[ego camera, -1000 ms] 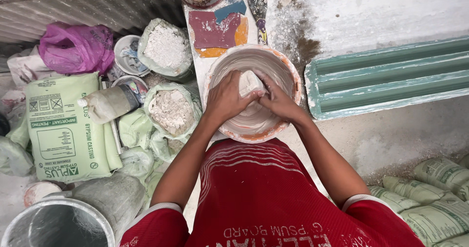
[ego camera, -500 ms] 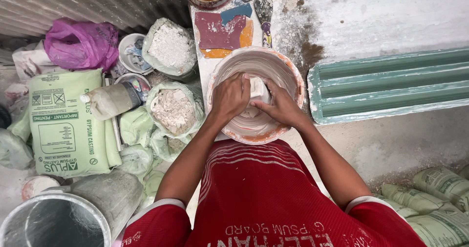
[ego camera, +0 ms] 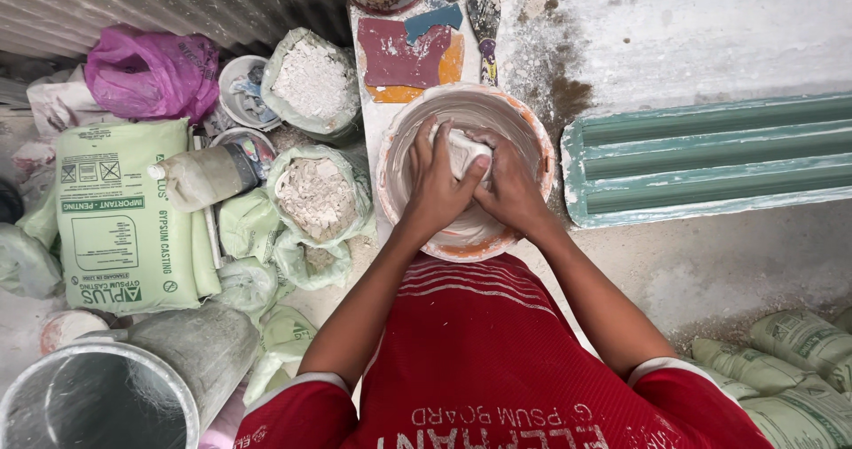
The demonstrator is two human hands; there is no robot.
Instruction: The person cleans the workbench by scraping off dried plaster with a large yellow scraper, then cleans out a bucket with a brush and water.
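A dusty concrete floor (ego camera: pixel 710 23) lies under a crowd of plaster supplies: a green moulded panel (ego camera: pixel 710 161) at the right, a pale green sack (ego camera: pixel 120 223) at the left, open bags of white powder (ego camera: pixel 311 81) between them. In the middle sits a round basin (ego camera: pixel 532 138), smeared white inside. Both hands are down in it, the left hand (ego camera: pixel 435 187) and the right hand (ego camera: pixel 515 187) pressed together around a white lump (ego camera: pixel 463 152), each grip closed on it. This looks like kneading; the next squeeze calls for even pressure from both sides.
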